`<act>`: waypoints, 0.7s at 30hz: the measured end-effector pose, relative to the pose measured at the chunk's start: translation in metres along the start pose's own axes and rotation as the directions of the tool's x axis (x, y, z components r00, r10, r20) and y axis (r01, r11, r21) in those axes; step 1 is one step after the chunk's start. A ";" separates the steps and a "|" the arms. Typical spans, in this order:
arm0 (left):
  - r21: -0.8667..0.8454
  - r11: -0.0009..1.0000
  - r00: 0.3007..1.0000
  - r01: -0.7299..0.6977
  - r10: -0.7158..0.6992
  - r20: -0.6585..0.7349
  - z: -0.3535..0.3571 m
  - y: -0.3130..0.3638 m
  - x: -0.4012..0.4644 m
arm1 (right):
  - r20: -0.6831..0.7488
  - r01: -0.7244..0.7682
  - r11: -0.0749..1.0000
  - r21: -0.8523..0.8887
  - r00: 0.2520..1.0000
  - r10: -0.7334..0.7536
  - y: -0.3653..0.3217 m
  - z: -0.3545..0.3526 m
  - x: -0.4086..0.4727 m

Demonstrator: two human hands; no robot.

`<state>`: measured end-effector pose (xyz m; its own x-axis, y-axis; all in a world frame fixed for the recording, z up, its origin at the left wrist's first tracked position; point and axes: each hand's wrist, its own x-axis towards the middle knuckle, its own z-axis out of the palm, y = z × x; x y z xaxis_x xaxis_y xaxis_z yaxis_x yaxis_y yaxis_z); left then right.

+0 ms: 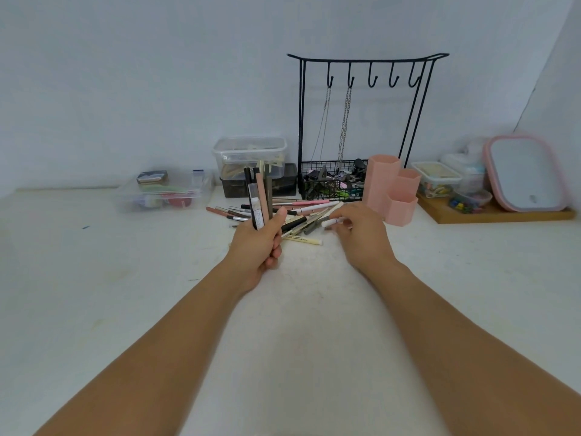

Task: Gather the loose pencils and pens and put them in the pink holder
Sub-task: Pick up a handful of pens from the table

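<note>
My left hand (262, 243) grips an upright bundle of pens (259, 196), black, pink and brown ones, above the white table. My right hand (358, 229) pinches a white pen (333, 221) at the right end of the pile. Several loose pens and pencils (295, 212) lie scattered on the table between and behind my hands. The pink holder (393, 191), made of three hexagonal tubes of different heights, stands just right of the pile, close behind my right hand.
A black wire rack (361, 121) with hooks, chains and a basket of clips stands behind the pile. Clear plastic boxes (251, 165) and a flat box (163, 191) sit at the left. A wooden tray (490, 212) with containers and a pink mirror (525, 174) is at the right.
</note>
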<state>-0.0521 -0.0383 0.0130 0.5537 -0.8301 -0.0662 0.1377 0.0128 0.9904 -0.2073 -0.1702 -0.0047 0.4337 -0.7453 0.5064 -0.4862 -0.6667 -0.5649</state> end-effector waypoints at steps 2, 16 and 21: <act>-0.006 1.000 1.000 -0.013 0.013 0.019 0.000 0.000 0.000 | -0.101 0.088 0.993 0.074 0.992 -0.080 -0.005 -0.002 -0.002; 0.036 0.994 0.968 -0.101 0.090 0.233 0.001 -0.002 -0.007 | 0.236 -0.275 0.489 0.828 0.962 0.141 -0.076 -0.013 -0.017; 0.101 0.987 0.960 -0.123 0.093 0.263 0.002 -0.002 -0.007 | 0.248 -0.283 0.530 0.799 0.959 0.138 -0.075 -0.011 -0.018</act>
<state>-0.0582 -0.0336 0.0113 0.3284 -0.9426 0.0604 -0.0147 0.0588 0.9982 -0.1871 -0.1068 0.0353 0.5369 -0.8071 0.2457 0.2258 -0.1431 -0.9636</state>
